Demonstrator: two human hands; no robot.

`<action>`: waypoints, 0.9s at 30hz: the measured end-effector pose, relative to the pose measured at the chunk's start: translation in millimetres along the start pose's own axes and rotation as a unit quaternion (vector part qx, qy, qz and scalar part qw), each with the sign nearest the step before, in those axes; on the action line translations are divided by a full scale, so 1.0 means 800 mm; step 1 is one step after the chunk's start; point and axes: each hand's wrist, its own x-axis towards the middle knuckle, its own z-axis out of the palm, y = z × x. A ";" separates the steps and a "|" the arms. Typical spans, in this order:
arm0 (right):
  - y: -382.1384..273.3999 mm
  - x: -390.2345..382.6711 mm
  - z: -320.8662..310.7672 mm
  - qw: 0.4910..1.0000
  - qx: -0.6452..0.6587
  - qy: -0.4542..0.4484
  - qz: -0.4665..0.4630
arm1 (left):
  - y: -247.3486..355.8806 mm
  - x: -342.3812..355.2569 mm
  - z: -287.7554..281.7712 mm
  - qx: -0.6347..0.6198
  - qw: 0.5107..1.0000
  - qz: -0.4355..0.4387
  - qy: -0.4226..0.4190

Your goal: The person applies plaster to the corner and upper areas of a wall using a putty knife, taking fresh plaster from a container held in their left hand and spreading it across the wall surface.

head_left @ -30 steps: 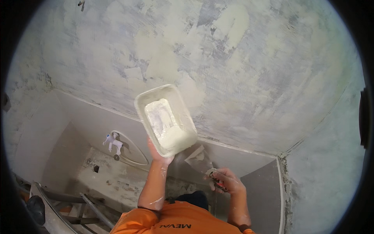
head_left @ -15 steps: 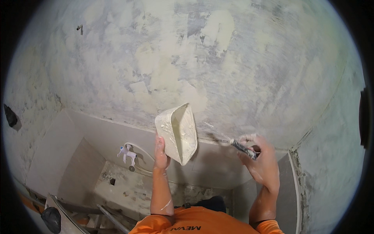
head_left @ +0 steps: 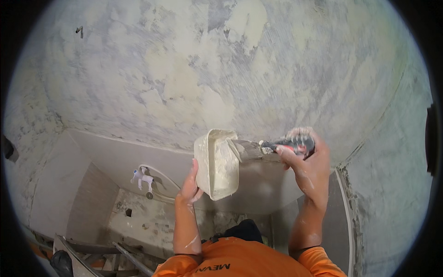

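My left hand [head_left: 189, 184] grips the side of a cream plastic tub [head_left: 203, 162], tilted so its opening faces right. Pale wet putty [head_left: 225, 173] coats the inside and rim of the tub. A putty knife [head_left: 273, 146] with a dark handle and some red on it is wrapped in the fingers of my right hand [head_left: 310, 161]. Its blade points left and reaches the tub's opening, with a lump of putty at the end. Both hands are smeared with putty.
A patchily plastered wall [head_left: 175, 69] rises ahead, with a small pipe stub [head_left: 80, 32] at upper left. Below it a grey panelled recess holds a white tap [head_left: 142, 179] with a hose. Boards and a metal bar [head_left: 134, 259] lie at lower left.
The putty knife has moved left and up to the tub, its blade now at the opening. The tub has turned, showing more of its inside, and shifted slightly right.
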 end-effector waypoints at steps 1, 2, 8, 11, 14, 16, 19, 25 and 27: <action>0.003 0.003 0.003 1.000 0.010 0.011 -0.011 | -0.001 0.002 0.001 0.011 1.000 -0.003 0.007; 0.009 0.007 0.009 0.999 0.040 -0.003 -0.030 | 0.001 0.002 0.004 0.024 1.000 -0.003 0.014; 0.020 0.041 0.033 0.919 -0.148 -0.115 -0.348 | 0.006 0.009 0.009 0.027 0.998 -0.061 -0.012; -0.014 0.052 0.035 0.867 -0.206 -0.231 -0.392 | 0.010 0.011 0.025 0.011 0.996 -0.088 -0.027; -0.015 0.068 0.045 0.819 -0.204 -0.295 -0.448 | 0.004 0.015 0.025 0.027 0.996 -0.068 -0.047; -0.014 0.077 0.048 0.811 -0.246 -0.306 -0.434 | -0.002 0.020 0.026 -0.011 0.994 -0.089 -0.056; -0.014 0.084 0.055 0.806 -0.290 -0.322 -0.404 | -0.004 0.022 0.035 0.004 0.995 -0.092 -0.033; 0.001 0.107 0.063 0.818 -0.354 -0.328 -0.315 | -0.006 0.025 0.045 0.054 0.992 -0.094 0.069; 0.000 0.110 0.066 0.825 -0.373 -0.321 -0.278 | -0.005 0.026 0.040 0.053 0.994 -0.072 0.055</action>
